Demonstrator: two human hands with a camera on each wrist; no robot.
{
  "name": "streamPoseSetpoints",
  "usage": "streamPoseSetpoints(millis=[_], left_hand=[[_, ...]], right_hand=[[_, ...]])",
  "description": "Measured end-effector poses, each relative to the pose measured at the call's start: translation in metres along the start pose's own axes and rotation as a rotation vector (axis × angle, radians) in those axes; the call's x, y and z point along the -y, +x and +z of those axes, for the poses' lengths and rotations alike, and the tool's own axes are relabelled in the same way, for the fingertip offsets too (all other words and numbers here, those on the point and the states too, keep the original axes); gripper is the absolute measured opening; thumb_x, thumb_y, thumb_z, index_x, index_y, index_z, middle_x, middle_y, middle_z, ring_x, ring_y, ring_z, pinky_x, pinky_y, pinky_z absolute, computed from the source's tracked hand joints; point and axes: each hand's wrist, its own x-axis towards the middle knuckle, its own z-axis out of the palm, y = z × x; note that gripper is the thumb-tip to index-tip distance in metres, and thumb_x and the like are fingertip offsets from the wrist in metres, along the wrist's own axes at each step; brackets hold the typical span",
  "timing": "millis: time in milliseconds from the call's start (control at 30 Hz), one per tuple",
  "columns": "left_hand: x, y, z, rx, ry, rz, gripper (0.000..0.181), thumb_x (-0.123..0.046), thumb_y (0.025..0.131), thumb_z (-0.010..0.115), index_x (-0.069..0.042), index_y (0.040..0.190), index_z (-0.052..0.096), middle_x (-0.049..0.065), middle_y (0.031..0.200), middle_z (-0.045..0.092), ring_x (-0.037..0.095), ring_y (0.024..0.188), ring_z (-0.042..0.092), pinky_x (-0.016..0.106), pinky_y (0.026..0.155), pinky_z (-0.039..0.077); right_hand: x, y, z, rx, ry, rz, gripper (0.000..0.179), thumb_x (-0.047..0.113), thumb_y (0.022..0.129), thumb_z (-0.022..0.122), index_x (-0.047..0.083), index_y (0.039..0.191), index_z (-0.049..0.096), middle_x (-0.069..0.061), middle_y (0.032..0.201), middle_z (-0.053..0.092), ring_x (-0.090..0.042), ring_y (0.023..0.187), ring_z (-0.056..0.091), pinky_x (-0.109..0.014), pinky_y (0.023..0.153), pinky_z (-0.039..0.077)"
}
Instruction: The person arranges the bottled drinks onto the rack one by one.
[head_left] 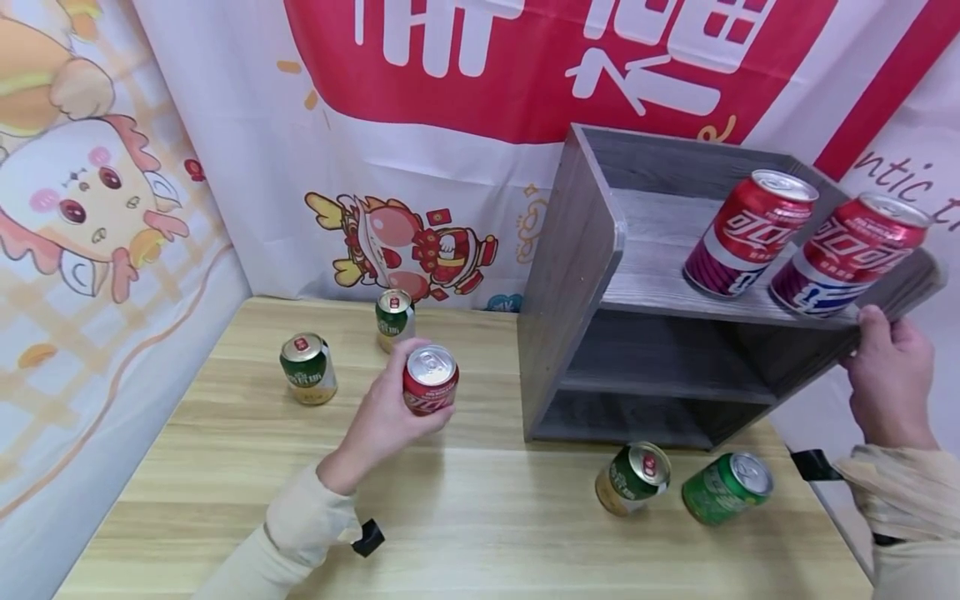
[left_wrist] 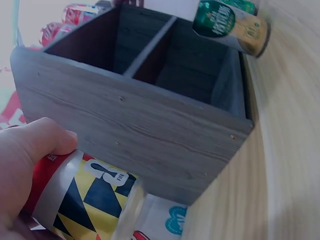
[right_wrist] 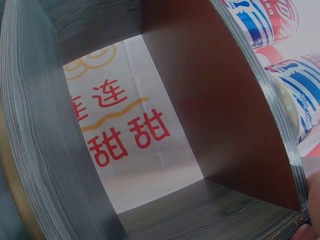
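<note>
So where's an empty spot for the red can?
The left hand holds the red can. The middle shelf of the grey rack looks bare. The top shelf is free left of the two red cans. The table is bare at the front; two green cans crowd the rack's foot.

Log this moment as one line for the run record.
left hand: grips red can | right hand: holds grey shelf edge | shelf: two red cans
</note>
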Motion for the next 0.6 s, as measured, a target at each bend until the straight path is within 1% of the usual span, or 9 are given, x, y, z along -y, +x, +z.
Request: streamPoseSetpoints(millis=[67,167,233,267,333,367,400,433,600], left_hand=[[-0.004,-0.002,0.0,0.013,-0.006,0.001,0.091,-0.011,0.076,0.09,-0.024,0.147,0.035,0.015,0.14,0.055,0.037,0.126,0.057,0.06,0.099,0.049],[-0.01,-0.006,0.001,0.028,-0.006,0.006,0.091,-0.011,0.076,0.09,-0.024,0.147,0.036,0.014,0.141,0.054,0.036,0.128,0.056,0.06,0.099,0.049],[-0.015,-0.008,0.0,0.036,-0.005,0.012,0.09,-0.011,0.076,0.09,-0.024,0.147,0.036,0.013,0.141,0.054,0.036,0.127,0.056,0.06,0.099,0.05],[-0.017,-0.009,0.0,0.04,-0.004,0.015,0.09,-0.011,0.076,0.09,-0.025,0.146,0.036,0.013,0.14,0.055,0.036,0.127,0.056,0.06,0.098,0.05],[-0.022,-0.012,-0.001,0.055,-0.007,0.024,0.089,-0.012,0.076,0.091,-0.026,0.146,0.037,0.011,0.14,0.055,0.034,0.126,0.057,0.059,0.098,0.051],[-0.025,-0.013,-0.001,0.062,-0.009,0.03,0.089,-0.012,0.076,0.091,-0.026,0.145,0.037,0.01,0.139,0.056,0.033,0.126,0.057,0.058,0.097,0.051],[-0.028,-0.015,-0.002,0.07,-0.014,0.039,0.089,-0.012,0.076,0.091,-0.026,0.145,0.037,0.009,0.137,0.057,0.032,0.125,0.058,0.058,0.097,0.051],[-0.031,-0.015,-0.002,0.076,-0.02,0.046,0.088,-0.013,0.075,0.091,-0.026,0.144,0.038,0.008,0.136,0.057,0.031,0.124,0.059,0.057,0.097,0.052],[-0.046,-0.019,-0.003,0.107,-0.031,0.081,0.088,-0.015,0.074,0.092,-0.029,0.142,0.039,0.002,0.133,0.059,0.024,0.122,0.06,0.051,0.097,0.053]], right_hand=[[-0.001,-0.001,-0.002,0.004,0.008,0.002,0.035,0.036,0.107,0.051,0.02,0.137,0.057,0.01,0.121,0.059,-0.004,0.101,0.056,-0.013,0.08,0.053],[-0.002,-0.002,-0.004,0.017,-0.002,0.001,0.039,0.038,0.107,0.051,0.021,0.141,0.055,0.01,0.125,0.058,-0.003,0.103,0.056,-0.011,0.082,0.05],[-0.003,-0.002,-0.004,0.022,0.005,-0.001,0.041,0.038,0.107,0.051,0.02,0.143,0.054,0.01,0.125,0.058,-0.003,0.103,0.057,-0.01,0.078,0.051],[-0.003,-0.002,-0.004,0.02,0.016,-0.001,0.04,0.037,0.107,0.051,0.019,0.142,0.055,0.01,0.123,0.059,-0.003,0.101,0.058,-0.009,0.072,0.051],[-0.004,-0.002,-0.004,0.024,0.001,0.001,0.041,0.038,0.107,0.051,0.02,0.144,0.054,0.009,0.126,0.058,-0.003,0.101,0.057,-0.009,0.076,0.051],[-0.004,-0.001,-0.004,0.021,0.003,0.002,0.041,0.038,0.107,0.051,0.02,0.143,0.054,0.01,0.125,0.059,-0.003,0.101,0.058,-0.009,0.072,0.051],[-0.004,-0.001,-0.004,0.017,0.005,0.004,0.041,0.038,0.106,0.051,0.02,0.143,0.054,0.01,0.124,0.059,-0.003,0.1,0.058,-0.009,0.073,0.051],[-0.004,-0.001,-0.004,0.02,0.006,0.004,0.041,0.038,0.107,0.051,0.02,0.143,0.054,0.009,0.126,0.059,-0.003,0.101,0.058,-0.011,0.076,0.051],[-0.004,0.001,-0.004,0.01,0.028,0.004,0.039,0.037,0.106,0.051,0.018,0.141,0.056,0.009,0.121,0.06,-0.003,0.099,0.058,-0.009,0.067,0.051]])
